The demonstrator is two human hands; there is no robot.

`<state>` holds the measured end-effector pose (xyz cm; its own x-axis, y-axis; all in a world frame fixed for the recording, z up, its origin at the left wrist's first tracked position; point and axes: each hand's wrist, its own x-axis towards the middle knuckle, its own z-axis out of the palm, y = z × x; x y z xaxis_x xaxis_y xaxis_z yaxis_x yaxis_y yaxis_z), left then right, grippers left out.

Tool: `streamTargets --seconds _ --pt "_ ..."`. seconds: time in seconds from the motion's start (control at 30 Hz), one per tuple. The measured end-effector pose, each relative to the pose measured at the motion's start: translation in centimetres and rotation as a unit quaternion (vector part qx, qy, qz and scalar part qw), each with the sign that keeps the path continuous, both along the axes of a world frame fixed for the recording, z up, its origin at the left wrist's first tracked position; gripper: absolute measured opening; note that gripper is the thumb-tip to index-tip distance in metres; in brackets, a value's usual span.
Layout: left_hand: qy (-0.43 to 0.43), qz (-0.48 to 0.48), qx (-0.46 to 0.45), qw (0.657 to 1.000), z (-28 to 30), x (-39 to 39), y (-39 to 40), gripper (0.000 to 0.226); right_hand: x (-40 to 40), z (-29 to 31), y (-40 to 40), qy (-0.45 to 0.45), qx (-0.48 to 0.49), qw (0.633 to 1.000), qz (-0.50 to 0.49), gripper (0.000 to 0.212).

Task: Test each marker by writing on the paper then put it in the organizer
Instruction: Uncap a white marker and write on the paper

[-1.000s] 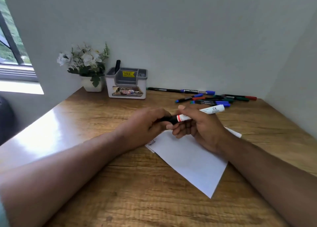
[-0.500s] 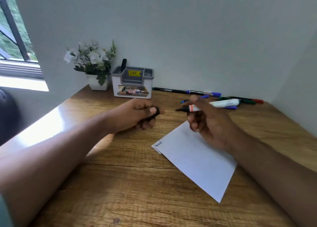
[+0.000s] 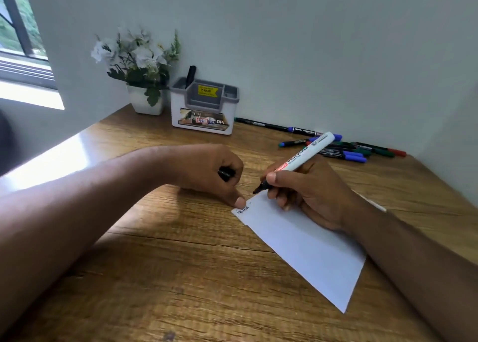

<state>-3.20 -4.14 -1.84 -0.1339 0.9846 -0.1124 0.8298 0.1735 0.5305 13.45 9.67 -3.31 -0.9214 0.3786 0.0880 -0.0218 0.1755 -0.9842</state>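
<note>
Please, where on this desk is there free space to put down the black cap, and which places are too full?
Bare wood lies between the organizer and the left hand, and along the near desk edge left of the paper. The back right corner is crowded with loose markers, beyond the right hand.
</note>
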Motion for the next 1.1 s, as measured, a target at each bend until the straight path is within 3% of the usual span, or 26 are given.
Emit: streamTargets --seconds 0.43,1.1 --pt "-0.014 -0.011 -0.004 1.000 -0.04 -0.23 0.09 0.029 0.05 -0.35 -0.62 0.010 0.119 0.993 0.015 0.010" --pt "-0.003 -0.004 -0.005 1.000 0.09 0.07 -0.09 0.029 0.30 -0.14 -0.84 -0.013 0.128 0.992 0.009 0.011"
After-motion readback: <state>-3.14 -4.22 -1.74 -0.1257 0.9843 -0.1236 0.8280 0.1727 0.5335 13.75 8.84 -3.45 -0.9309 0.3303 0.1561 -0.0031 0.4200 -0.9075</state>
